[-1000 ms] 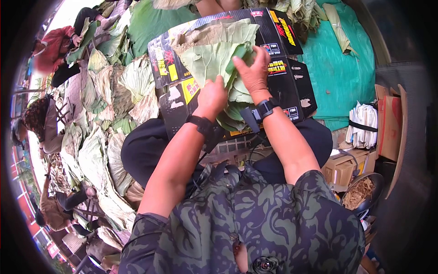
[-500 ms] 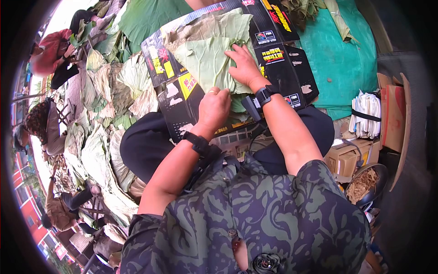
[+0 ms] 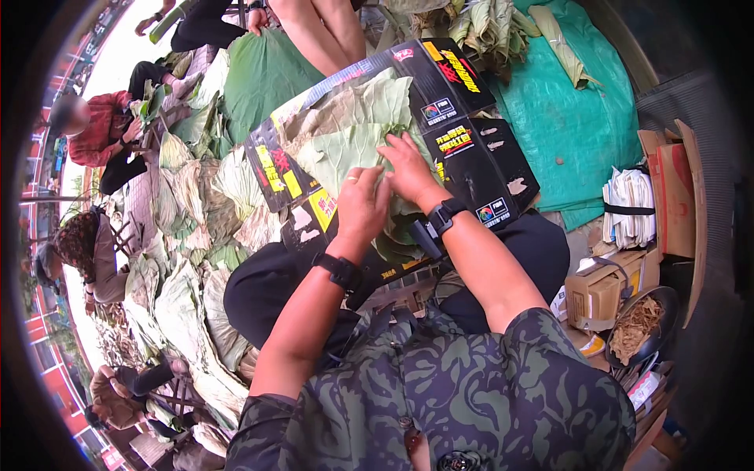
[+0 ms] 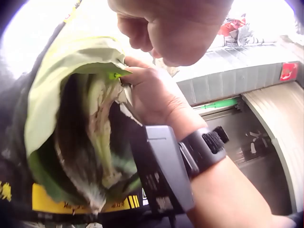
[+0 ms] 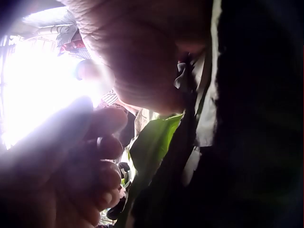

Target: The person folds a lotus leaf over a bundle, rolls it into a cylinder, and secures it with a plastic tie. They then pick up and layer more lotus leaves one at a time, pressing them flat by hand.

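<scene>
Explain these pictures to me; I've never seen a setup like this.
There is no machine here: a person works with two bare hands. The widest picture comes from a camera on the head, looking down; the other two come from cameras on the left and right wrists. Across the lap lies flattened black cardboard with yellow and red print, and on it large pale green leaves. The right hand seems to pinch a leaf edge; the left hand is close beside it, but whether it holds anything is unclear. A green plastic sheet lies off to the right.
</scene>
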The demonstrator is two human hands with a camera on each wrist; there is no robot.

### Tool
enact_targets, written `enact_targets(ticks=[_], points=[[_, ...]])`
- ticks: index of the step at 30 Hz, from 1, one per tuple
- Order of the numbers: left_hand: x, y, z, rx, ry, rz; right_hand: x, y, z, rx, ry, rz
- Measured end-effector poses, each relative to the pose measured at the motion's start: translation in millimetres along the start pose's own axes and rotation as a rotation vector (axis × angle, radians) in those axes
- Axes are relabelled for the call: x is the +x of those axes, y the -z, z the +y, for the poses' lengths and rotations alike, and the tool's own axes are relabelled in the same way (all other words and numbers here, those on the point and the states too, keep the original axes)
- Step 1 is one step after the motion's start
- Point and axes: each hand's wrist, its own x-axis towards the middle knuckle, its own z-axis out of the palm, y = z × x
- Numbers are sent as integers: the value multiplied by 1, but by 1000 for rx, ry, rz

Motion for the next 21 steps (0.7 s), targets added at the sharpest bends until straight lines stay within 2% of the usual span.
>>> enact_targets(ticks=[2, 4, 5, 6, 8, 9, 10, 12, 14, 19, 21], points=[[18, -11, -3, -82, 57, -39, -1, -2, 3, 35, 15, 1], [22, -39, -32, -98, 87, 75, -9, -7, 5, 114, -1, -1], [16, -52, -56, -165, 214, -28, -13, 3, -1, 156, 17, 26], [16, -53, -54, -174, 217, -29, -14, 17, -7, 148, 14, 22], [15, -47, -44, 52, 211, -143, -19, 42, -13, 223, -115, 129], [13, -45, -41, 89, 238, -183, -24, 45, -8, 114, -164, 264], [12, -45, -40, 85, 245, -184, -30, 61, -15, -31, -260, 220], [13, -43, -39, 114, 214, -172, -39, 69, -14, 61, -585, -11], [13, -43, -38, 98, 231, -171, -49, 56, 1, 113, -588, -42], [13, -45, -49, -54, 270, -107, -50, 53, -23, 195, -517, -78], [16, -42, -57, -292, 453, -280, -52, 47, -46, -187, -406, -26]])
